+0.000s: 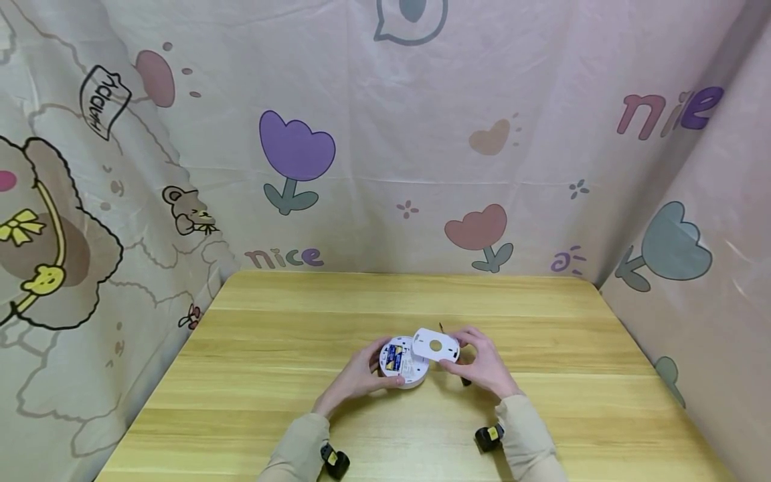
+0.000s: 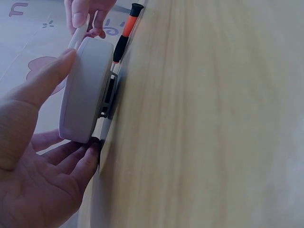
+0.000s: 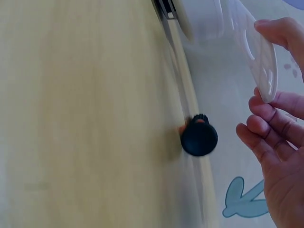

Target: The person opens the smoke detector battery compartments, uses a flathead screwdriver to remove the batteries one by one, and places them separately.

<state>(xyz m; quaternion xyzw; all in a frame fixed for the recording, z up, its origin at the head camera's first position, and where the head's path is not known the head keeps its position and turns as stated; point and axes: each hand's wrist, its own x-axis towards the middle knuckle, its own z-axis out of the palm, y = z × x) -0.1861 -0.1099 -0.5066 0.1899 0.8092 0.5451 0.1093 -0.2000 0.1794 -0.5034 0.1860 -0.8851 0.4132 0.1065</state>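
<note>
In the head view, my left hand (image 1: 359, 373) grips a round white battery-powered device (image 1: 414, 369) by its rim, thumb in front and fingers behind. Blue and gold batteries (image 1: 394, 357) show in its face. My right hand (image 1: 486, 365) pinches a thin white cover plate (image 1: 423, 343) with a round central hole, between thumb and fingers. The plate is tilted and overlaps the device's right edge; whether they touch I cannot tell. Seen from the left wrist, the device (image 2: 84, 95) stands on its side, with a small dark-slotted bracket (image 2: 110, 95) on its underside.
An orange and black screwdriver (image 2: 125, 34) lies on the wooden table (image 1: 289, 335), partly hidden behind my right hand in the head view. A printed curtain (image 1: 373, 134) hangs behind and along both sides. Black wrist cameras (image 1: 335, 462) are strapped at both cuffs.
</note>
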